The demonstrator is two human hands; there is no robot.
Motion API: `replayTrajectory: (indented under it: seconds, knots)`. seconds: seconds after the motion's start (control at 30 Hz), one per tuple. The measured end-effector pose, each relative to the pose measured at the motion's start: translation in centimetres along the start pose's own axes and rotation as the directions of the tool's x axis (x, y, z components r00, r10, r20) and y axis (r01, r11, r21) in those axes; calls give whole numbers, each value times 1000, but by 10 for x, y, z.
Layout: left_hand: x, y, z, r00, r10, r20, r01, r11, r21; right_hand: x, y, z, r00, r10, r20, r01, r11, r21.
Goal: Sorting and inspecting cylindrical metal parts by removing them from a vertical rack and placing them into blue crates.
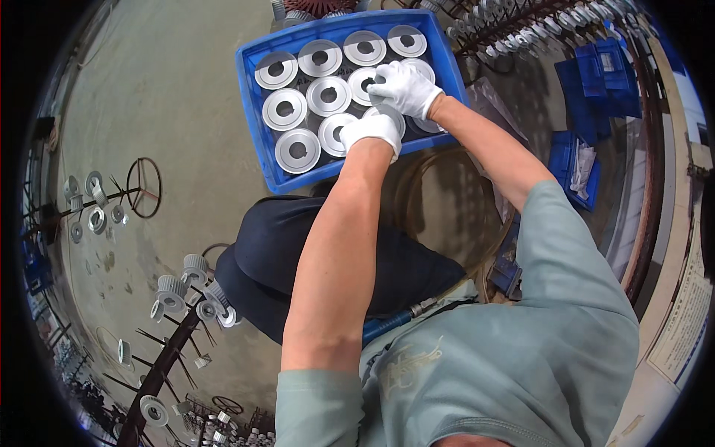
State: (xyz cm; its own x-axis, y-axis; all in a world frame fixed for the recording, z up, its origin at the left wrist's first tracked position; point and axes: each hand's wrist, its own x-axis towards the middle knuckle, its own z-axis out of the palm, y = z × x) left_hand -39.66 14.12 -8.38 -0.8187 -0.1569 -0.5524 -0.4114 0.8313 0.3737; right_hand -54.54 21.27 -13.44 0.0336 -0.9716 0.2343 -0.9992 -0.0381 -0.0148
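Observation:
A blue plastic crate holds rows of silver, wheel-shaped metal pulleys, lying flat with their bored centres up. Both my hands wear white gloves and reach into its right half. My right hand has its fingers bent together over the right edge of a middle-row pulley; whatever its fingertips hold is hidden. Closer to me, my left hand lies between two front pulleys, covering part of one and part of another. Its fingers are mostly hidden by the back of the hand.
Racks with metal parts on spokes stand at the left and upper right. Blue bins lie at the right. A ring of hose or cable rests on the floor by my knees. A red finned part sits behind the crate.

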Motion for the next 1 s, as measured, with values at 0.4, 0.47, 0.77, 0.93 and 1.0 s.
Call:
replayTrajectory:
  seconds: [0.4, 0.47, 0.77, 0.93, 1.0]
  knots:
    - [-15, 6, -9, 985, -164, -53, 155, 977, -144, -26, -45, -13, 901, 433, -15, -418, 877, 236]
    - [-16, 0, -1, 985, -145, -98, 131, 982, -137, -15, -55, -30, 840, 485, 243, -535, 814, 225]
    - [-12, -38, -37, 911, -403, -87, 375, 897, -233, 0, -47, -44, 642, 552, 531, -688, 721, 83]
    - [-7, -60, -44, 867, -469, -167, 389, 847, -362, 1, -45, -46, 645, 538, 543, -683, 725, 93]
    - [-7, -69, -41, 859, -476, -191, 371, 833, -410, 2, -49, -47, 653, 529, 542, -672, 735, 91]
